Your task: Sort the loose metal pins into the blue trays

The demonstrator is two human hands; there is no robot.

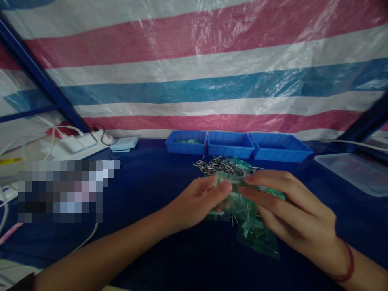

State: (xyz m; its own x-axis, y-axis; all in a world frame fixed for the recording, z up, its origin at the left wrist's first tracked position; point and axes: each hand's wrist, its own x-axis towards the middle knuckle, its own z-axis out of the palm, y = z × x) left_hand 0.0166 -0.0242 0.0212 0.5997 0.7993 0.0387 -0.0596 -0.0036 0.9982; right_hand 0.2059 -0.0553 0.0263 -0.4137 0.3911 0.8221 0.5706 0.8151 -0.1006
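Observation:
My left hand [197,204] pinches a small clear greenish plastic bag [238,205] near its upper edge, thumb on the near side. At the bag's right side, the fingers of my right hand [294,210] are bent in against it; the right thumb is mostly hidden. Below the hands lies a green-tinted bag [262,238] with thin metal pieces showing through; where it parts from the held bag I cannot tell. Behind them a pile of thin metal pins or rods [216,165] spreads over the dark blue table, with more green plastic bags [241,163] among it.
Three blue bins stand along the back: the left bin [186,148] has small greenish items inside, beside a middle bin [230,151] and a right bin [281,154]. A translucent lid or tray [354,176] lies right. At left are a power strip [86,147], cables and a light-blue device [124,143].

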